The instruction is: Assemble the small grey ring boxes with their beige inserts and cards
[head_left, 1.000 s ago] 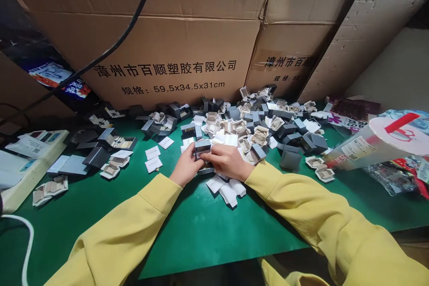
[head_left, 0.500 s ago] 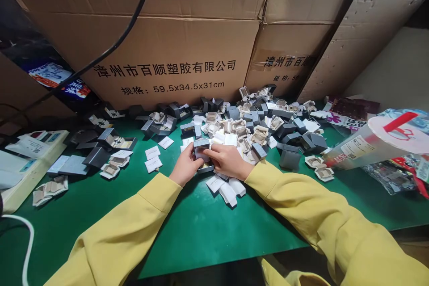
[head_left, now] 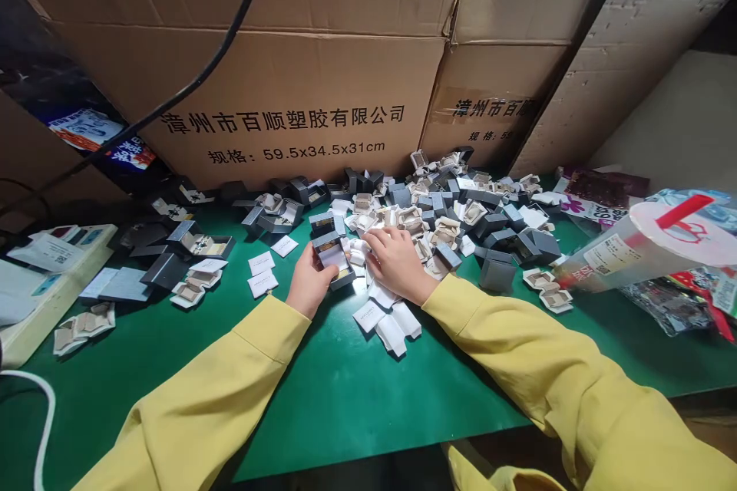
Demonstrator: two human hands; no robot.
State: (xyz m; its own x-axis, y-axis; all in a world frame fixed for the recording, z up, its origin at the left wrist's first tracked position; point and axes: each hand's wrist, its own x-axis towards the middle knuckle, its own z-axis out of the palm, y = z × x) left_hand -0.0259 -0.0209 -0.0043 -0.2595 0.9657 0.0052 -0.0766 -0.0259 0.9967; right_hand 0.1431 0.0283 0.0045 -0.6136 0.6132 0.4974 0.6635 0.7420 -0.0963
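My left hand is closed around a small dark grey jewelry box with its lid up. Something pale shows inside the box, with the thumb at its front edge. Just right of it, my right hand lies palm down on the pile's near side, fingers stretched over white and beige inserts; what lies under the fingertips is hidden. Below that hand are a white card and folded white pieces. Several white cards lie left of the box.
Many dark boxes and inserts are heaped toward the back. More open boxes lie at left, near a cream power strip. A drink cup lies tilted at right beside plastic packets. Cardboard cartons wall the green table's back.
My right hand has left the box and moved slightly right onto the inserts. The box in my left hand has tilted and now shows its open inside.
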